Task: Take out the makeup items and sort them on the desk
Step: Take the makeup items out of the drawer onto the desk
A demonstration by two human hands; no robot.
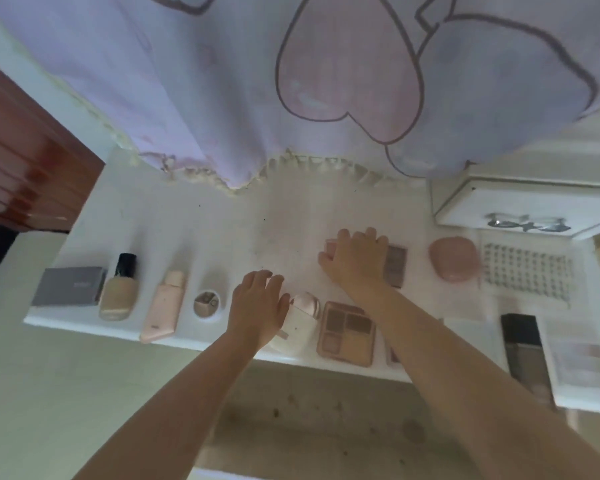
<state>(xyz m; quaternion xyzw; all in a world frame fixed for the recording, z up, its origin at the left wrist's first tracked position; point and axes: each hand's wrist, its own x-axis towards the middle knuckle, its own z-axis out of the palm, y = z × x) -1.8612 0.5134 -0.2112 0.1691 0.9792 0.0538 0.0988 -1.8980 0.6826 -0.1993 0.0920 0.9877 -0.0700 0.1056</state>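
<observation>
Makeup items lie in a row on the white desk (222, 237). From the left come a grey box (70, 286), a foundation bottle with a black cap (118, 292), a pink tube (163, 308) and a small round jar (207, 304). My left hand (257, 308) rests with curled fingers on a white and pink pouch-like item (298, 323). Beside that lies an open eyeshadow palette (347, 332). My right hand (354, 259) grips a small pink item (330, 249) and covers part of a dark palette (395, 266).
A pink round case (454, 258), a sheet of false lashes or studs (525, 275), a tall dark bottle (523, 348) and a clear flat pack (579, 358) lie at the right. A white box (520, 209) stands behind them. A lilac curtain (257, 81) hangs over the desk's back.
</observation>
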